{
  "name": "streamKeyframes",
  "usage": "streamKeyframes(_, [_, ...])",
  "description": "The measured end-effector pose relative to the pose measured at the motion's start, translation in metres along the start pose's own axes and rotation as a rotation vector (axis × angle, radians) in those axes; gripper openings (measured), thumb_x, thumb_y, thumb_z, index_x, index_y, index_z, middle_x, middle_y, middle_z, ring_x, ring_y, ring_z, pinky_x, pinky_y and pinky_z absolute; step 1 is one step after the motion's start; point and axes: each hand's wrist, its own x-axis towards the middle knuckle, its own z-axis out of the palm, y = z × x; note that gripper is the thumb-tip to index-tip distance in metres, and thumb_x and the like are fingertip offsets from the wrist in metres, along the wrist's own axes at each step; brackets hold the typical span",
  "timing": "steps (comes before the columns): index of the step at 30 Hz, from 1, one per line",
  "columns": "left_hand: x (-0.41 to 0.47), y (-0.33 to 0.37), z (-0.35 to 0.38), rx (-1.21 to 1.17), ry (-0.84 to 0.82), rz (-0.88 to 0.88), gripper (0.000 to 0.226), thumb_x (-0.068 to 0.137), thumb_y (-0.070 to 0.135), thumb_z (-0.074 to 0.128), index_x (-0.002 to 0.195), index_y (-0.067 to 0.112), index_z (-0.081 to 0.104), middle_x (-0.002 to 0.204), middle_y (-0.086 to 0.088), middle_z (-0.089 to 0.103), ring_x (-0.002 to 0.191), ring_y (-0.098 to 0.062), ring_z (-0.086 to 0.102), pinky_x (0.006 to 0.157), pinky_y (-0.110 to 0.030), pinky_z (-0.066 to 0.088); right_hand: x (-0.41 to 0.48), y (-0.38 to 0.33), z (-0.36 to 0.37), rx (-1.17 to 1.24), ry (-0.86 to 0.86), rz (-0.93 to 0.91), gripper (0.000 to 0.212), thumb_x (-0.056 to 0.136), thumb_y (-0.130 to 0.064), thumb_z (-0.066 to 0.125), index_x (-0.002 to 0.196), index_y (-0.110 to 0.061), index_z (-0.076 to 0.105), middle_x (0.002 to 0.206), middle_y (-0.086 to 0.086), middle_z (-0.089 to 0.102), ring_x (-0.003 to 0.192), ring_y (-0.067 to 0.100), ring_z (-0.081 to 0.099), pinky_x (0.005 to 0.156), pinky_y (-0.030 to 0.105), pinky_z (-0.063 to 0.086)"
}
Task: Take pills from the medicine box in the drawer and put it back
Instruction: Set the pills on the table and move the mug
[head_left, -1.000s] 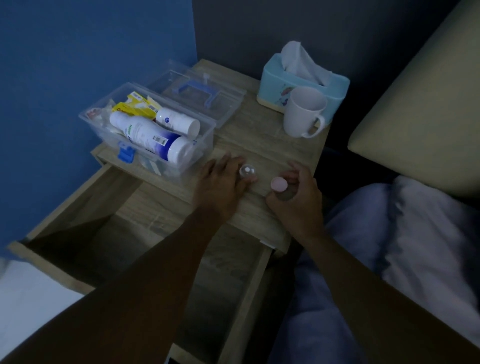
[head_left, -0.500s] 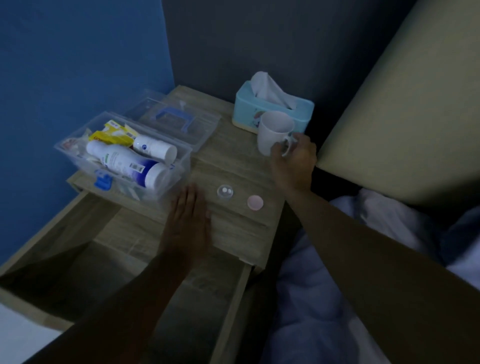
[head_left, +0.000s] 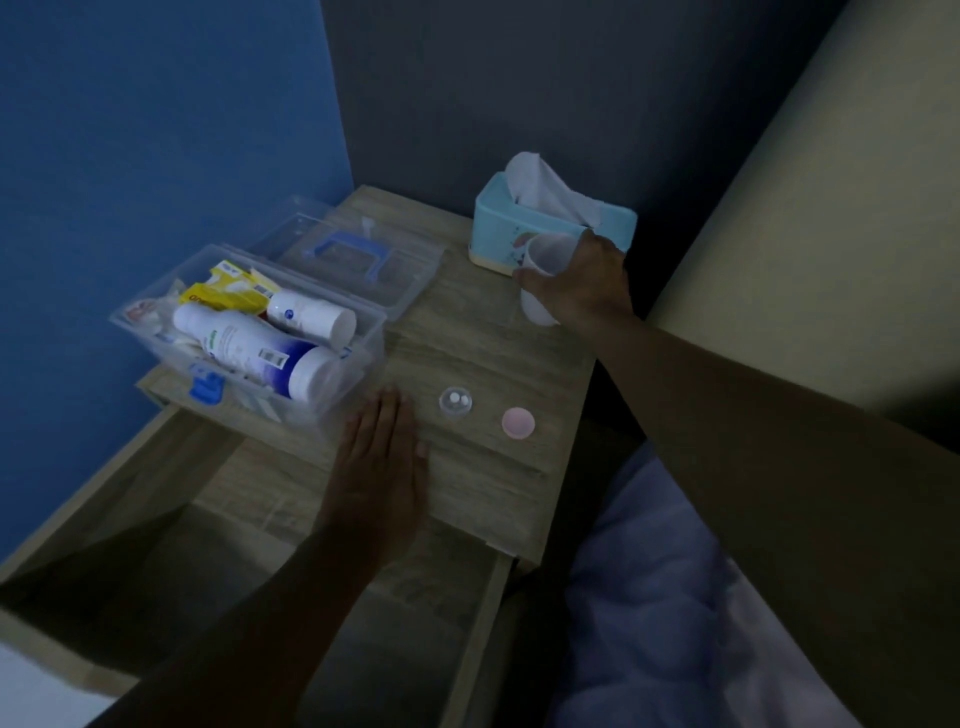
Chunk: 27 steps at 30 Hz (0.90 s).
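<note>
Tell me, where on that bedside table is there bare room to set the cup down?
The widest bare wood lies mid-table, between the clear lid, the tissue box and the small pill cup. A narrower strip runs along the right edge past the pink cap. The left side is crowded by the medicine box; the left hand covers the front.

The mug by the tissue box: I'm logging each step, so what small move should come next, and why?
Probably lift the mug clear of the nightstand and bring it toward the person. The right hand is already wrapped around it, while two pills wait in the small clear cup with its pink lid off beside it. The left hand rests flat and empty.
</note>
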Motion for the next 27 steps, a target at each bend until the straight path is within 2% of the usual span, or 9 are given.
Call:
streamKeyframes(3, [0.001, 0.001, 0.0, 0.008, -0.001, -0.013, 0.064, 0.098, 0.035, 0.022, 0.145, -0.005, 0.04, 0.152, -0.026, 0.038, 0.144, -0.035, 0.034, 0.117, -0.051, 0.029, -0.001, 0.001, 0.002, -0.032, 0.048, -0.004, 0.07, 0.075, -0.042, 0.083, 0.131, -0.013, 0.053, 0.129, 0.006, 0.06, 0.117, 0.022, 0.06, 0.082, 0.029, 0.051])
streamKeyframes(5, [0.002, 0.001, 0.0, 0.006, -0.004, -0.018, 0.065, 0.097, 0.036, 0.02, 0.146, -0.004, 0.039, 0.153, -0.026, 0.037, 0.145, -0.035, 0.033, 0.117, -0.051, 0.029, -0.002, 0.0, 0.0, -0.03, 0.048, 0.003, 0.068, 0.074, -0.039, 0.084, 0.129, -0.013, 0.056, 0.127, 0.006, 0.063, 0.115, 0.021, 0.062, 0.077, 0.026, 0.047])
streamKeyframes(9, [0.001, 0.001, -0.001, 0.015, -0.015, -0.02, 0.067, 0.097, 0.038, 0.017, 0.148, -0.001, 0.035, 0.155, -0.024, 0.033, 0.147, -0.032, 0.029, 0.119, -0.05, 0.026, -0.006, -0.004, -0.008, -0.061, 0.004, -0.028, 0.076, 0.072, -0.043, 0.085, 0.133, -0.011, 0.054, 0.132, 0.009, 0.058, 0.121, 0.025, 0.056, 0.086, 0.031, 0.05])
streamKeyframes(14, [0.002, 0.0, 0.0, 0.02, -0.018, -0.024, 0.069, 0.097, 0.04, 0.013, 0.15, 0.001, 0.033, 0.158, -0.021, 0.03, 0.149, -0.029, 0.025, 0.121, -0.047, 0.022, -0.021, -0.014, -0.016, -0.048, -0.047, -0.143, 0.087, 0.071, -0.045, 0.084, 0.141, -0.007, 0.048, 0.139, 0.01, 0.053, 0.13, 0.027, 0.049, 0.099, 0.034, 0.044])
streamKeyframes(18, [0.001, -0.001, 0.001, 0.008, -0.019, -0.029, 0.065, 0.098, 0.039, 0.018, 0.15, 0.002, 0.031, 0.159, -0.02, 0.028, 0.15, -0.028, 0.022, 0.123, -0.046, 0.019, -0.038, -0.022, -0.019, -0.008, -0.102, -0.191, 0.098, 0.071, -0.045, 0.085, 0.149, -0.008, 0.04, 0.145, 0.01, 0.05, 0.135, 0.026, 0.044, 0.108, 0.035, 0.04])
streamKeyframes(20, [0.002, -0.002, 0.001, 0.001, -0.03, -0.038, 0.064, 0.099, 0.039, 0.02, 0.151, 0.004, 0.029, 0.16, -0.019, 0.026, 0.151, -0.027, 0.02, 0.123, -0.044, 0.015, -0.047, -0.024, -0.019, 0.024, -0.124, -0.197, 0.097, 0.07, -0.044, 0.087, 0.149, -0.009, 0.041, 0.144, 0.008, 0.052, 0.135, 0.024, 0.046, 0.111, 0.037, 0.042])
streamKeyframes(22, [0.003, -0.001, 0.0, -0.01, -0.038, -0.036, 0.064, 0.099, 0.039, 0.02, 0.152, 0.004, 0.027, 0.16, -0.019, 0.024, 0.151, -0.027, 0.019, 0.124, -0.044, 0.015, -0.054, -0.024, -0.017, 0.039, -0.143, -0.2, 0.094, 0.068, -0.044, 0.088, 0.145, -0.01, 0.047, 0.14, 0.007, 0.056, 0.13, 0.023, 0.051, 0.108, 0.04, 0.046])
streamKeyframes(25, [0.003, -0.002, 0.001, -0.015, -0.05, -0.038, 0.061, 0.1, 0.037, 0.024, 0.153, 0.005, 0.024, 0.161, -0.018, 0.022, 0.151, -0.027, 0.016, 0.124, -0.043, 0.012, -0.065, -0.019, -0.013, 0.025, -0.131, -0.193, 0.093, 0.067, -0.044, 0.088, 0.143, -0.008, 0.049, 0.136, 0.008, 0.058, 0.126, 0.023, 0.054, 0.101, 0.027, 0.044])
streamKeyframes(27, [0.003, -0.003, 0.001, -0.017, -0.06, -0.041, 0.062, 0.101, 0.037, 0.025, 0.153, 0.005, 0.022, 0.162, -0.017, 0.02, 0.152, -0.027, 0.014, 0.124, -0.042, 0.01, -0.071, -0.016, -0.011, 0.026, -0.117, -0.181, 0.096, 0.066, -0.044, 0.089, 0.144, -0.007, 0.048, 0.137, 0.009, 0.057, 0.126, 0.023, 0.053, 0.095, 0.024, 0.04])
